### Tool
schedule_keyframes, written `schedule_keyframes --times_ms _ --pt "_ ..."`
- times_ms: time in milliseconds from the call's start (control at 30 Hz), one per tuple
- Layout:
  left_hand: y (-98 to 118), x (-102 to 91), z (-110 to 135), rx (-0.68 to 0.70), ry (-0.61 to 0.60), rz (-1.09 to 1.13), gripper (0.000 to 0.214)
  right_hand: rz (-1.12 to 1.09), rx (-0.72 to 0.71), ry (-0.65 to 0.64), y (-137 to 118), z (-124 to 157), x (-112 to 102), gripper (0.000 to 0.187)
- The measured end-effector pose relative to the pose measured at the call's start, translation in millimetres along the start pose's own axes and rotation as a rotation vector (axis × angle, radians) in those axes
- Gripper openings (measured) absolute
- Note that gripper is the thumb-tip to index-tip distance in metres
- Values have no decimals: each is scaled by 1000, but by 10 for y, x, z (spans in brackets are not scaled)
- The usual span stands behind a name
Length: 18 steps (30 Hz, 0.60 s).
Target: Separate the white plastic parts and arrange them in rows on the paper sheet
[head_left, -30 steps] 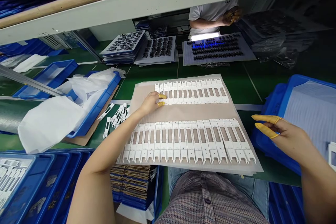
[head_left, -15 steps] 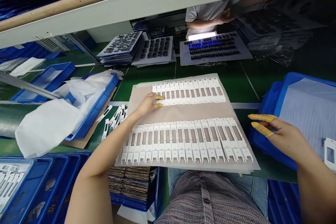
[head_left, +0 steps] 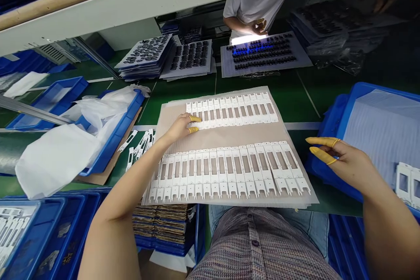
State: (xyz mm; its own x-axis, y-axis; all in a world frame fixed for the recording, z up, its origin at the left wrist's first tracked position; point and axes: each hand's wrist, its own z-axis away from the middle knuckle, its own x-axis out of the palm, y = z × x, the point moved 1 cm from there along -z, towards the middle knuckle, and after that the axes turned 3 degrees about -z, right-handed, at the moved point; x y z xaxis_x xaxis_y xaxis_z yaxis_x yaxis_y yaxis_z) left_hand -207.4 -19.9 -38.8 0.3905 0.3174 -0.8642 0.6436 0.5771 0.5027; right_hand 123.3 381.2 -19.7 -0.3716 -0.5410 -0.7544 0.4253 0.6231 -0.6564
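Observation:
A tan sheet lies on the green bench with two rows of white plastic frames: a far row and a near row. My left hand, with yellow finger cots, rests its fingertips on the left end of the far row, fingers together. My right hand, also with yellow cots, hovers over the rim of a blue bin to the right of the sheet, fingers stretched out and empty.
Loose white frames lie left of the sheet beside a blue bin of white wrapping. Blue trays sit at the near left. Trays of black parts stand at the back, where another person's hand works. A shelf beam runs overhead.
The view has shifted slightly, so everything sits a little lower left in the picture. Both my hands keep their places. The person at the back has moved a hand down to the lit tray.

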Motion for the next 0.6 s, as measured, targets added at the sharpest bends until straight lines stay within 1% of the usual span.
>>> schedule_keyframes --times_ms 167,300,367,433,500,600 --pt "-24 6 2 -12 0 12 37 -37 -12 19 31 13 -8 53" --pt "14 -3 3 -54 33 -75 36 -43 -10 16 80 37 -33 56" --pt "100 -4 -24 -54 90 -132 34 -47 -2 16 120 48 -37 56" --pt "234 16 -83 -29 128 -141 33 -51 4 16 153 56 -35 55" --pt "398 65 -171 19 113 -104 33 -55 4 16 168 63 -35 55" --pt "634 173 -314 93 39 -84 38 -58 2 12 157 83 -56 56"
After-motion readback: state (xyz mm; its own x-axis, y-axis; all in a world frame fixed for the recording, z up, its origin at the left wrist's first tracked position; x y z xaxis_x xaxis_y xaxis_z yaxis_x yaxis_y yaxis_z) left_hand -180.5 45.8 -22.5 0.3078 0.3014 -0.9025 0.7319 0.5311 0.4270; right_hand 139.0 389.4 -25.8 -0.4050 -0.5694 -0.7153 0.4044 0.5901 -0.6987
